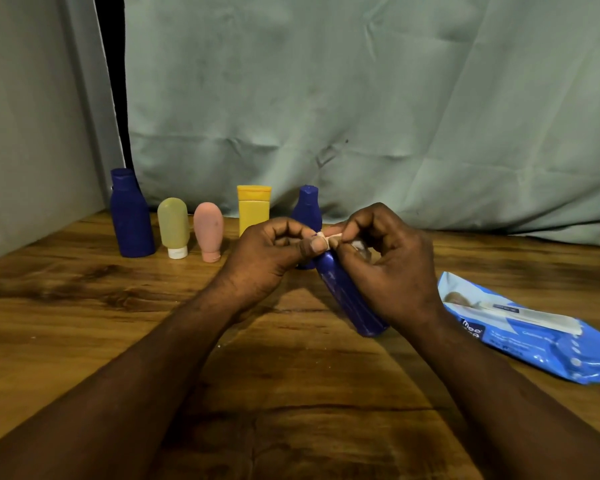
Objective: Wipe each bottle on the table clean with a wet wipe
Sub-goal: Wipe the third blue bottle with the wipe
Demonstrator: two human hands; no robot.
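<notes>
While I sat at the wooden table (pixel 84 306), both of my hands were busy with one dark blue bottle (pixel 350 299). It leaned with its base low by the tabletop and its top pointing away from me; whether the base touched the wood I could not tell. My right hand (pixel 388 268) was curled round its upper part. My left hand (pixel 274 254) pinched a small bunch of wet wipe (pixel 329 237) against the bottle's top, thumb pressed on it.

Behind my hands, before the grey-green cloth (pixel 361 98), stood a row: a tall blue bottle (pixel 130 216), a pale green tube (pixel 173 226) and a pink tube (pixel 208 230) on their caps, a yellow tube (pixel 253 209), and a smaller blue bottle (pixel 307 209) partly hidden by my fingers. The blue pack of wipes (pixel 534 334) lay flat on the table to my right.
</notes>
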